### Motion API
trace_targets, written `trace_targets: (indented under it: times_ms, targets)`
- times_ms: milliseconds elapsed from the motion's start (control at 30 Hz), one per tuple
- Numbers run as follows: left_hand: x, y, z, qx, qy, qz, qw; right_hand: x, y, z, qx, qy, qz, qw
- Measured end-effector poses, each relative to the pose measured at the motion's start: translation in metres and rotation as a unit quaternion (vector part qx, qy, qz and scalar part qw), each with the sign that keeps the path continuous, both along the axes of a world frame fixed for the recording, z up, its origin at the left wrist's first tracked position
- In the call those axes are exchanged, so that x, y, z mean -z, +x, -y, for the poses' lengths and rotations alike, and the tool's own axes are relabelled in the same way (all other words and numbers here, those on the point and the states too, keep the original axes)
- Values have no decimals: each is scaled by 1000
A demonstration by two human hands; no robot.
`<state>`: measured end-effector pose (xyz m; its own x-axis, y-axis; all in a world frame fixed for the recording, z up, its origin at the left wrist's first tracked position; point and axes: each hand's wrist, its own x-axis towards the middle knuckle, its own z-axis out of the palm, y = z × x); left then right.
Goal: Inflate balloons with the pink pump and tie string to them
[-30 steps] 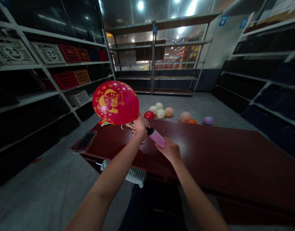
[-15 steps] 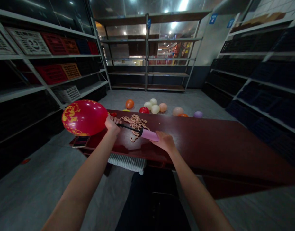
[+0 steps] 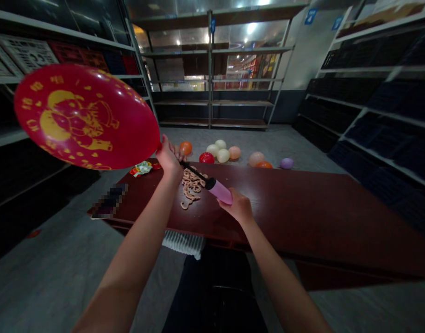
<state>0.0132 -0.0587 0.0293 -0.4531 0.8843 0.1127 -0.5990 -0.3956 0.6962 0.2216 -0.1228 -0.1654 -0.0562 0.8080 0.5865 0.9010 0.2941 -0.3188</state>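
Note:
A big red balloon (image 3: pixel 94 115) with yellow printed figures swells out to the left of my left hand (image 3: pixel 170 155). That hand is closed around the balloon's neck at the black end of a hand pump, so the join is hidden by my fingers. My right hand (image 3: pixel 238 204) is wrapped round the pump's pink barrel (image 3: pixel 219 191). A length of black rod shows between the barrel and my left hand. Beneath the rod, a heap of tan, curly strips (image 3: pixel 192 185) lies on the dark red table (image 3: pixel 285 208).
At the table's left lie a blurred-out flat device (image 3: pixel 110 201) and a crumpled wrapper (image 3: pixel 142 169). Several balloons (image 3: pixel 223 155) rest on the floor beyond the table. A ribbed white cloth (image 3: pixel 184 243) hangs at the near edge. Shelves (image 3: pixel 209 101) stand behind and on both sides.
The balloon is larger and has risen. My left hand has moved up and slightly right, tilting the pump. The wrapper and more of the flat device now show.

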Motion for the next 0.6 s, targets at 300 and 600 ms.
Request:
trace_targets:
  times_ms: [300, 600]
  targets:
    - [50, 83, -1, 82, -43, -48, 995, 2, 0, -5, 51, -28, -20, 998]
    - [83, 22, 2, 139, -129, 43, 981, -3, -9, 0, 2, -23, 63, 998]
